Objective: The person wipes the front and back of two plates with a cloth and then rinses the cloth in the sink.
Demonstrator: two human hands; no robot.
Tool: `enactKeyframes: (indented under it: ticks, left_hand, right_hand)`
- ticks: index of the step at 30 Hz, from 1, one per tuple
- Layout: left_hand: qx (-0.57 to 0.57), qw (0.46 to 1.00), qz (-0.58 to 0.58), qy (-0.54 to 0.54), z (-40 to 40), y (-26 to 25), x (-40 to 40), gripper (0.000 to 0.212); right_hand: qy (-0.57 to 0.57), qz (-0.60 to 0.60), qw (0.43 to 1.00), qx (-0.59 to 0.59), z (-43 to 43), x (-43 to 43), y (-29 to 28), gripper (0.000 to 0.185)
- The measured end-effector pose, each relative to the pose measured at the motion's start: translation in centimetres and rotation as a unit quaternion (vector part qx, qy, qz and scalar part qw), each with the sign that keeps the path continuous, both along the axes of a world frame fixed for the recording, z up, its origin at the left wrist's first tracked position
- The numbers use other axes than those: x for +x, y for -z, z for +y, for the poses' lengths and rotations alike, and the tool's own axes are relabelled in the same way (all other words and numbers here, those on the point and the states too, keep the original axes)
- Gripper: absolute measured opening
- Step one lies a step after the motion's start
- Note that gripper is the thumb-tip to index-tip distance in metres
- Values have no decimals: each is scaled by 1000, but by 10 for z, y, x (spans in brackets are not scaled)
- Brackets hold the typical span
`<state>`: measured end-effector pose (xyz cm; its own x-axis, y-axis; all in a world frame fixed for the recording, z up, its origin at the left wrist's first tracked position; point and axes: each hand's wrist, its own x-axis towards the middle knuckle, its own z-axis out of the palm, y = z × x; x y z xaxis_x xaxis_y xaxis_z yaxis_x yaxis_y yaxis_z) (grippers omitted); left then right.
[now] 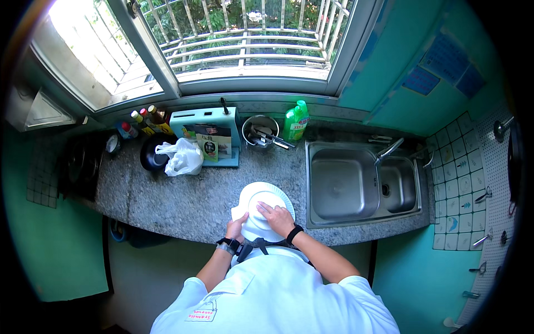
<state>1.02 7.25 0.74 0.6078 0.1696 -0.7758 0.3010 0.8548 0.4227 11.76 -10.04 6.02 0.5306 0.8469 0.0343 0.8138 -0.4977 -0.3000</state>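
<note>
A round white plate or shallow dish (260, 188) with a ribbed rim is before me near the counter's front edge; its raised round centre shows. My left hand (236, 227) grips its left edge, thumb on top and the other fingers hidden. My right hand (276, 218) lies on the raised centre with its fingers stretched forward, and nothing else shows in it. Whether the dish rests on the counter or is held just above it, I cannot tell.
A steel double sink (344, 183) is at the right, with a faucet (390, 150). Behind are a green soap bottle (296, 121), a steel pot with utensils (260, 121), a blue rack (204, 115), a white plastic bag (183, 158), a dark pan (151, 154) and several sauce bottles (146, 121).
</note>
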Motion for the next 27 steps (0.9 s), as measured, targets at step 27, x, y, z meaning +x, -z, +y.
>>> enactKeyframes:
  ticks: [27]
  left_hand:
    - [17,1000,0,1,0,9,-6,41]
  right_hand:
    - [85,366,927,-1,-53,10,-12,45]
